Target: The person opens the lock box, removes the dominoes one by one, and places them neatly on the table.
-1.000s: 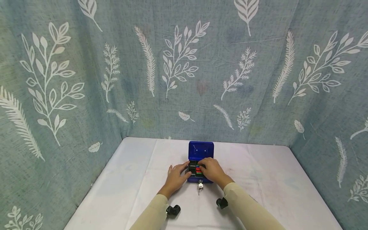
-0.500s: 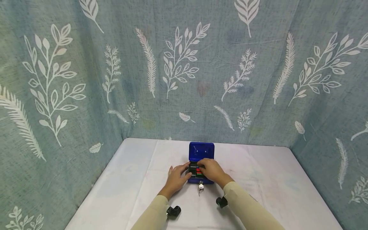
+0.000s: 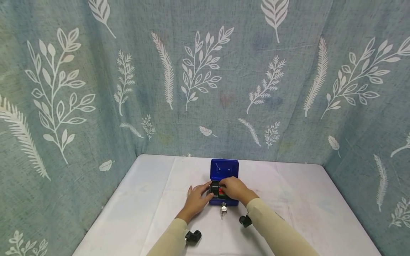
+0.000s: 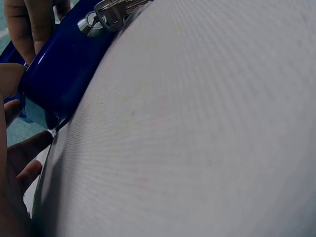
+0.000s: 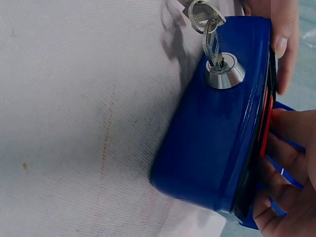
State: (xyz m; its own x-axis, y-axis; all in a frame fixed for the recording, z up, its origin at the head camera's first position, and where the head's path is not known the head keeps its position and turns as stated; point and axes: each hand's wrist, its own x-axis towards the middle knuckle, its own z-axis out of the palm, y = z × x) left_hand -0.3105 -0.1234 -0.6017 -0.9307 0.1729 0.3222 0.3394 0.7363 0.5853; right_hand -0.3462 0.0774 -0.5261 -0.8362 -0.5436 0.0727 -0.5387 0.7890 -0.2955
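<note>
A blue metal cash box (image 3: pixel 223 202) stands on the white-covered table with its lid (image 3: pixel 224 169) raised at the back. Inside is a black compartment tray (image 3: pixel 214 193). My left hand (image 3: pixel 195 200) rests against the box's left side, thumb at the rim and fingers spread alongside. Over the right part of the tray, my right hand (image 3: pixel 236 189) reaches in with bent fingers. Flat red pieces (image 5: pixel 265 126) lie under its fingertips, with a bit of green beside them. I cannot tell if the right fingers pinch a piece. Keys (image 5: pixel 211 39) hang from the silver lock (image 5: pixel 225 74).
The white cloth (image 3: pixel 153 206) covers the table around the box. Behind it and at both sides hangs a grey-blue curtain (image 3: pixel 179 135) with white leaf prints. A black wrist camera (image 3: pixel 193 236) sits by the left sleeve, another camera (image 3: pixel 245 221) by the right.
My right hand has shifted slightly left over the tray, and its forearm has turned a little. The blue bit seen earlier near its fingertips is now covered. The left hand stays in place.
</note>
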